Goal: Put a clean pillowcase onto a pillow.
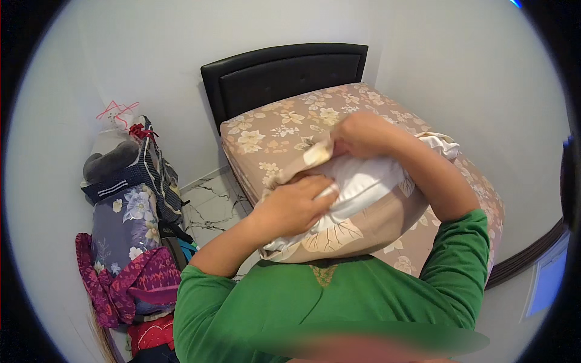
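Note:
A white pillow [363, 174] lies partly inside a beige floral pillowcase [336, 233], close against my green shirt and over the bed. My left hand [297, 204] grips the white fabric and the case edge at the near left side of the opening. Farther up, my right hand [363, 134], slightly blurred, pinches the raised far edge of the pillowcase. Its fingertips are partly hidden. Beneath them spreads a mattress with a matching floral fitted sheet [290, 131].
A black padded headboard [290, 72] stands at the bed's far end. On the left are piled a floral pillow [127, 222], a grey neck pillow [111, 161], bags and a magenta patterned cloth [150, 277]. Marble-patterned floor [209, 204] shows between pile and bed. A dark curtain [526, 254] hangs right.

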`<action>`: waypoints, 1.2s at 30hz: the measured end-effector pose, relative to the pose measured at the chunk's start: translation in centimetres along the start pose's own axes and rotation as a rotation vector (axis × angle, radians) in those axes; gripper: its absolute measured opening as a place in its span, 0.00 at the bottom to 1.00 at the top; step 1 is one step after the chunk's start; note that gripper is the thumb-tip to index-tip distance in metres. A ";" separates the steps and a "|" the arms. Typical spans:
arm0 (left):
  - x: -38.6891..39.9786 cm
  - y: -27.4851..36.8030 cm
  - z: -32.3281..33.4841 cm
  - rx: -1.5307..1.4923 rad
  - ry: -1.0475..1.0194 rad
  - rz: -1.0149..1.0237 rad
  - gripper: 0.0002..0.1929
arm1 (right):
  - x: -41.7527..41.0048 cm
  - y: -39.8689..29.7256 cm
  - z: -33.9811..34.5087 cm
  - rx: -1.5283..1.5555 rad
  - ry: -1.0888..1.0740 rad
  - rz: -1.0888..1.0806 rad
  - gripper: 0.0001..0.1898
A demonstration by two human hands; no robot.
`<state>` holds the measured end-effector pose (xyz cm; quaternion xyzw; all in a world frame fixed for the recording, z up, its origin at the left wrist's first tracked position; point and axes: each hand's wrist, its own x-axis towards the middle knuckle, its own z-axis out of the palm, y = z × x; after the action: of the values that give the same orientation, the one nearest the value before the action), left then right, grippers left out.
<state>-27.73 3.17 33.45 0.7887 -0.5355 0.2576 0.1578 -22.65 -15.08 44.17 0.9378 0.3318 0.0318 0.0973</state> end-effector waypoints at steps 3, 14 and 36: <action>-0.1 0.4 0.6 -0.029 -0.075 0.114 0.13 | 2.2 2.7 0.7 -0.265 0.457 -0.031 0.08; -0.3 -0.6 0.6 -0.090 -0.094 0.008 0.11 | 3.9 0.8 7.8 0.008 0.349 -0.077 0.08; 4.3 -6.3 -1.8 -0.060 0.237 -0.578 0.09 | 1.9 1.1 0.8 1.047 0.480 -0.004 0.06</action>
<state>-21.09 3.19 37.55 0.8678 -0.2742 0.2764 0.3089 -20.44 -14.87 43.62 0.8268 0.3179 0.0751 -0.4579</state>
